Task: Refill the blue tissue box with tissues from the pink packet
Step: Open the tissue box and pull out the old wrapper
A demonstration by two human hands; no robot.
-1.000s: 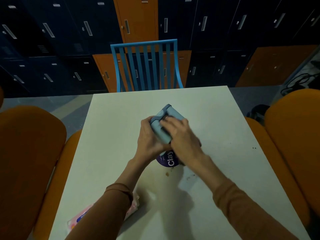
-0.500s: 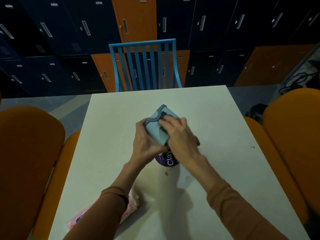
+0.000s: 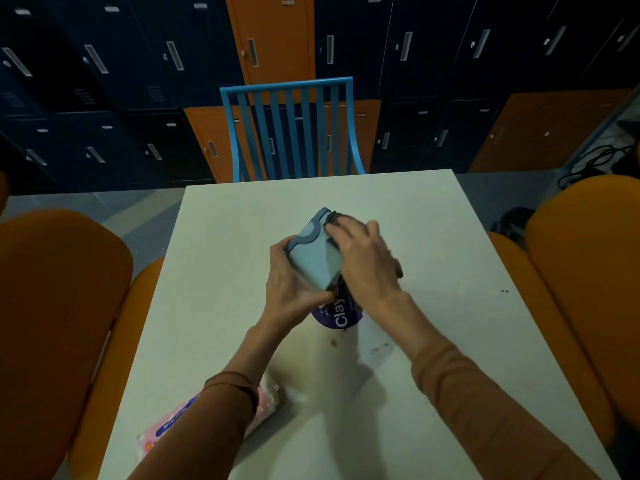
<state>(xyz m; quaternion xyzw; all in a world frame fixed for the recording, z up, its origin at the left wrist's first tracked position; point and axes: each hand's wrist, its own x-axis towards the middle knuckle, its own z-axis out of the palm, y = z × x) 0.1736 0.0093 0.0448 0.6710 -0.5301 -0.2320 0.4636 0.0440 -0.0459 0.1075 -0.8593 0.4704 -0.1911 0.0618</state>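
The blue tissue box is tilted on its side above the middle of the white table. My left hand grips its near lower end. My right hand lies across its right side, fingers at the darker blue lid edge. The pink packet lies flat near the table's front left corner, partly hidden under my left forearm.
A purple round tub labelled "Clay" sits just under my hands. Brown stains mark the table in front of it. A blue slatted chair stands at the far edge. Orange chairs flank both sides. Lockers fill the background.
The box has tipped a little more, showing more of its flat pale face. My right hand's fingers have slid up toward the lid's far end. The left hand keeps its grip.
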